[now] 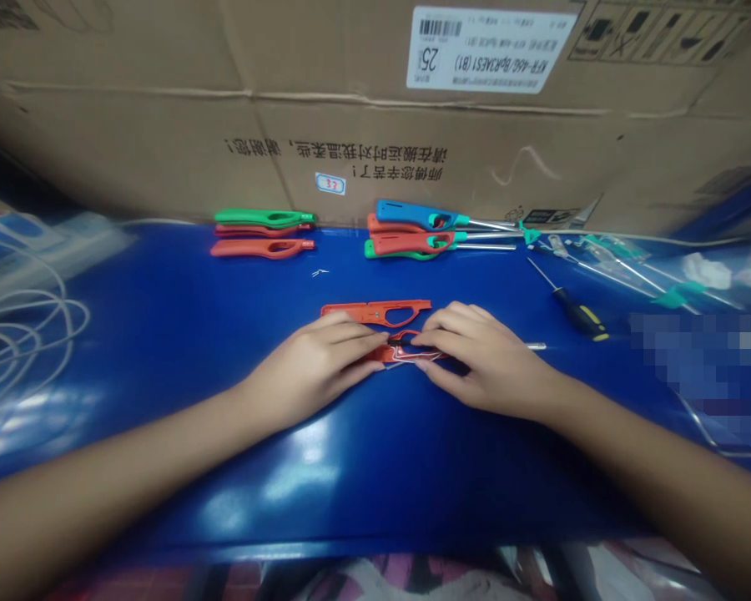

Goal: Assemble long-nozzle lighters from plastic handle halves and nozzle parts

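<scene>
Far left on the blue worktop [163, 275], the loose white cable [18, 334] could snag your left forearm if you sweep across it. Upper centre, the green and red lighter handles [263, 219] and the blue-handled lighter [419, 215] sit close together, so a careless reach could scatter them. Your left hand [309, 367] and right hand [481, 359] meet at centre, both grips pressed together and pinching a red lighter housing [385, 355] just below an orange-red shell half [375, 312]. Your fingers hide how its dark inner part [406, 340] sits, and uneven pressure could unseat it or crack the plastic. The thin metal tube [535, 345] pointing right could catch on something. Beyond it, the yellow-and-black screwdriver [579, 314] could roll if knocked. On the cardboard carton [288, 108], read upside down, are a handwritten "32" sticker [330, 184], a Chinese note asking handlers to be gentle, and a label [491, 48] with "25" and what looks like KFR-46G/BpR3AES1(B1). No brand is legible.
</scene>
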Demonstrator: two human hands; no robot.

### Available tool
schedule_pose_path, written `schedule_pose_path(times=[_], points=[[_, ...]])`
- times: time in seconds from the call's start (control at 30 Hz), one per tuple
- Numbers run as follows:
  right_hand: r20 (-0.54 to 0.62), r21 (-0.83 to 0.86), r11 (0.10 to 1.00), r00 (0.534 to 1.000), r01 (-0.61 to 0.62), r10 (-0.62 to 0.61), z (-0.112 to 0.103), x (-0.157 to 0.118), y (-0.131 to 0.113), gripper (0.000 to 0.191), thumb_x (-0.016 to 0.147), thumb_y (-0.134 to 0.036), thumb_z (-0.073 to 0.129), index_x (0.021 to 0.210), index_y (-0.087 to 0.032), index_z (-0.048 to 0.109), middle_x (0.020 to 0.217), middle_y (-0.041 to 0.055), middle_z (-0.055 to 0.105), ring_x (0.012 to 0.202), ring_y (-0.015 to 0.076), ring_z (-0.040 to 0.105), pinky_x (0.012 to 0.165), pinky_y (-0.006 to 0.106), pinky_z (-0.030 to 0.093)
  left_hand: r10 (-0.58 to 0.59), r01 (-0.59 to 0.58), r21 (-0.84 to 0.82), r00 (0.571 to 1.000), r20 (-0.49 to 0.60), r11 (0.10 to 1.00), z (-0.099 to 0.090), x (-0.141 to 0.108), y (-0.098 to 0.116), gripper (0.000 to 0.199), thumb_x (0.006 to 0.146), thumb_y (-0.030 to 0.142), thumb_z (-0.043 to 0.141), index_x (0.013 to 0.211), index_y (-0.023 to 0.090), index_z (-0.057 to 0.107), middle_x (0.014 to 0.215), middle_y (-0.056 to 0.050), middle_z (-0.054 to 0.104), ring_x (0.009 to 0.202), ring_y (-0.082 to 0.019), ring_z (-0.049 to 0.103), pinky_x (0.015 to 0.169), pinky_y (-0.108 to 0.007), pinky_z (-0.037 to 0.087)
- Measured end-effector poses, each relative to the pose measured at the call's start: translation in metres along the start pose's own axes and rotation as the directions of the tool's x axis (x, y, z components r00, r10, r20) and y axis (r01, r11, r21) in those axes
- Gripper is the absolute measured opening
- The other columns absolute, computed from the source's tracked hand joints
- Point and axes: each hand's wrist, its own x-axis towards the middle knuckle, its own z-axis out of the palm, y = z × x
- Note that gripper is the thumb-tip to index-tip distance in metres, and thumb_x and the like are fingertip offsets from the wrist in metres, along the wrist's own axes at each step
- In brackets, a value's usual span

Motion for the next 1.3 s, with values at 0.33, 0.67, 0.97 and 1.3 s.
schedule_pose_path(times=[0.33,0.67,0.97,1.3], points=[[0.003,0.026,1.0,1.0,0.015,-0.015,0.002,-0.001,0.003,0.025,0.101,-0.032,0.053,0.112,-0.016,0.069,0.107,0.0093,0.067,0.1,0.0226,0.058,0.087,0.039,0.044,-0.046,0.036,-0.163,0.997,-0.056,0.986,0.004,0.003,-0.004,0.028,0.092,0.023,0.072,0.119,0.015,0.07,0.106,-0.009,0.076,0.098,-0.02,0.071,0.094,-0.038,0.055],[-0.023,0.112,0.993,0.999,-0.041,0.044,0.001,-0.001,-0.003,0.023,0.098,-0.031,0.057,0.113,-0.02,0.071,0.104,0.0086,0.068,0.097,0.0227,0.056,0.087,0.04,0.044,-0.057,0.048,-0.164,0.997,-0.055,0.985,0.004,0.002,-0.001,0.025,0.093,0.024,0.071,0.117,0.017,0.07,0.105,-0.009,0.076,0.097,-0.021,0.071,0.092,-0.038,0.057],[0.057,0.212,0.965,0.988,-0.155,0.146,-0.003,-0.002,-0.011,0.026,0.093,-0.03,0.065,0.118,-0.024,0.071,0.11,0.0071,0.068,0.106,0.0244,0.055,0.097,0.046,0.039,-0.067,0.056,-0.18,0.996,-0.057,0.982,0.005,0.002,-0.002,0.025,0.093,0.024,0.071,0.117,0.017,0.07,0.103,-0.008,0.076,0.096,-0.02,0.071,0.092,-0.038,0.056],[0.002,0.13,0.962,0.97,-0.242,0.244,0.001,-0.004,-0.015,0.025,0.093,-0.03,0.064,0.115,-0.025,0.075,0.105,0.0095,0.062,0.099,0.0256,0.052,0.086,0.046,0.042,-0.103,0.093,-0.137,0.992,-0.067,0.986,0.006,0.0,0.003,0.022,0.093,0.024,0.071,0.113,0.017,0.072,0.102,-0.008,0.073,0.097,-0.02,0.068,0.087,-0.034,0.057]])
